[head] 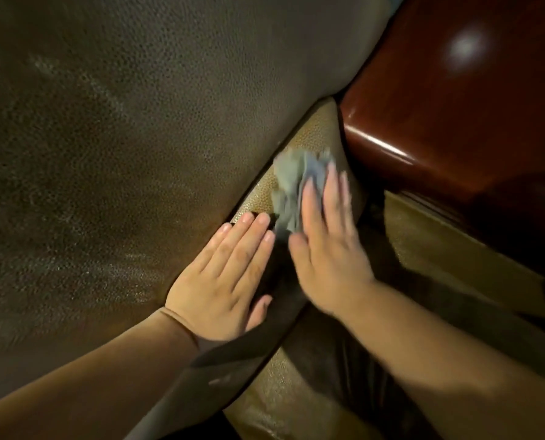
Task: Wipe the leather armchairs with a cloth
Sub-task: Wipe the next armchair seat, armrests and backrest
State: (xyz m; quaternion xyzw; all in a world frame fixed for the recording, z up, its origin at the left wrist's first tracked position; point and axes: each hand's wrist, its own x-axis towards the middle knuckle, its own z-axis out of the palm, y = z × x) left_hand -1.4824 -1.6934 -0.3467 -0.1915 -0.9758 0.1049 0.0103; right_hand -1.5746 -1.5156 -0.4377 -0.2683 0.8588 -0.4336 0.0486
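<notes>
A brown pebbled leather armchair cushion fills the left and upper view. My left hand lies flat on its right edge, fingers straight and together. Beside the cushion, a lighter tan leather side panel runs down into the gap. A crumpled grey cloth sits on that panel, and my right hand presses on it with straight fingers; the hand is blurred by motion.
A glossy dark red wooden armrest stands at the upper right, close to the cloth. Below it runs a tan panel in shadow. More tan leather shows at the bottom centre.
</notes>
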